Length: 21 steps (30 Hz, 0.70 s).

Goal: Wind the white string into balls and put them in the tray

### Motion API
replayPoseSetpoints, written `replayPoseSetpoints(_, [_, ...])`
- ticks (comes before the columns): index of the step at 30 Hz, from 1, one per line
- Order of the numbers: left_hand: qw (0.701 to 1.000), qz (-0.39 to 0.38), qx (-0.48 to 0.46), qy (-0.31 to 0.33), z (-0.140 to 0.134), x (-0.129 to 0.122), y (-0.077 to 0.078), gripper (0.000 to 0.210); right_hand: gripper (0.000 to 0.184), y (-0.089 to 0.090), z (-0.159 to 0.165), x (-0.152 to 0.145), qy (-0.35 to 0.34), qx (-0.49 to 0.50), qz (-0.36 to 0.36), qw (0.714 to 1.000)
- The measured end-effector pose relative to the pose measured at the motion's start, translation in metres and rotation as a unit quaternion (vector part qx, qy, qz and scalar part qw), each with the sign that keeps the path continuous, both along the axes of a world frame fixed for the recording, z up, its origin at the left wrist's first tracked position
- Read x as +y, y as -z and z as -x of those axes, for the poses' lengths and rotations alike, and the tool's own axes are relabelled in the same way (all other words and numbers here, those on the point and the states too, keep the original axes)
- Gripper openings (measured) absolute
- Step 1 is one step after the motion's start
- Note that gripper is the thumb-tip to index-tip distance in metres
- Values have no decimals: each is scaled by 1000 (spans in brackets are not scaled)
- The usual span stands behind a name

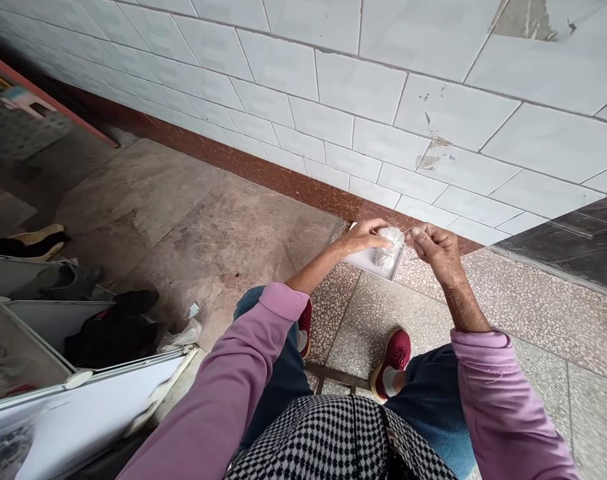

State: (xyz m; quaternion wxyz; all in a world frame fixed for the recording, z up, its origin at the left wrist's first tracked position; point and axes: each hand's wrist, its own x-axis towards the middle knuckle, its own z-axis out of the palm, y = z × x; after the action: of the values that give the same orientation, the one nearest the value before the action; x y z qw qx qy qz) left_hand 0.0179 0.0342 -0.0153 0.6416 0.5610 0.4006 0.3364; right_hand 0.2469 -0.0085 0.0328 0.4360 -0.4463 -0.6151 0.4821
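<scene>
Bundle (393, 236), white, in grasp of left hand (367, 238), over tray (363, 260); ball (384, 261) lies in tray. Right hand (437, 252) pinches thin strand (404, 237) beside bundle. Step seems strand-drawing; next move likely calls for steady left grip, light right pull.

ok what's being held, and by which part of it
The left hand holds a white bundle by its left side; anything the right hand pinches is too small to tell.

no legible text, no readable labels
</scene>
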Motion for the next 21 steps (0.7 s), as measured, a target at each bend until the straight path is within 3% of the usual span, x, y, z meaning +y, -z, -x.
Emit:
replayPoseSetpoints(3, [991, 27, -39, 128, -3, -11, -9, 56, 69, 11, -12, 12, 42, -11, -21, 999])
replayPoseSetpoints(5, [985, 47, -95, 138, -7, -15, -12, 57, 73, 20, -13, 17, 37, -30, -21, 999])
replayPoseSetpoints(8, [976, 75, -188, 76, -9, -12, -10, 66, 76, 31, -6, 18, 10, -63, -18, 998])
replayPoseSetpoints(12, [962, 81, -253, -66, -5, 0, -5, 75, 75, 33, 11, 10, -65, -127, -33, 989])
replayPoseSetpoints(16, [974, 32, -184, -131, 1, 4, -3, 70, 72, 21, 19, -3, -110, -141, -38, 983])
replayPoseSetpoints(21, [993, -74, 4, -96, -2, -1, -4, 60, 68, 0, 8, -9, -98, -110, -37, 988])
